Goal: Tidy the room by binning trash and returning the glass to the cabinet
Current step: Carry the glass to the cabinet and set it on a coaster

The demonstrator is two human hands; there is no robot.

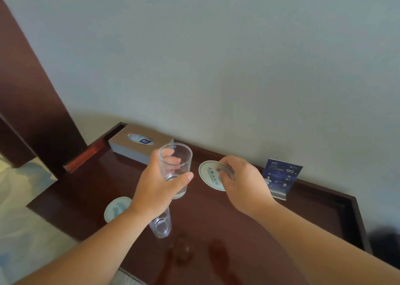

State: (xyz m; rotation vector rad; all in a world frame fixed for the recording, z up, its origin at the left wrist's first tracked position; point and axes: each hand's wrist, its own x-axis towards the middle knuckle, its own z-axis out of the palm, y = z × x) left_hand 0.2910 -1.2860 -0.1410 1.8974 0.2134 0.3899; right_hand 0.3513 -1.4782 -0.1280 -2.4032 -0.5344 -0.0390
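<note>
Two bare forearms reached in from the bottom of the frame over a dark polished desk [249, 224] with a raised rim. Nearest the camera, low and centre, a second clear tumbler [160, 225] stood upright on the desk, its upper part hidden by the left wrist. A second coaster [115, 209] lay flat just left of it, partly covered by the same wrist.

At centre frame, the left hand [154, 189] gripped a clear drinking glass [175, 167], thumb across the front and fingers curled round the back, holding it upright and clear of the desk. Just to its right, apart from the glass, the right hand [243, 181] pinched the right edge of a round coaster [209, 175] printed in green; whether the disc lay on the wood could not be told.

Farther back, a blue promotional card [281, 179] leaned on the pale wall [216, 57] right of centre, and a grey tissue box [135, 147] sat against that wall behind the raised glass.
</note>
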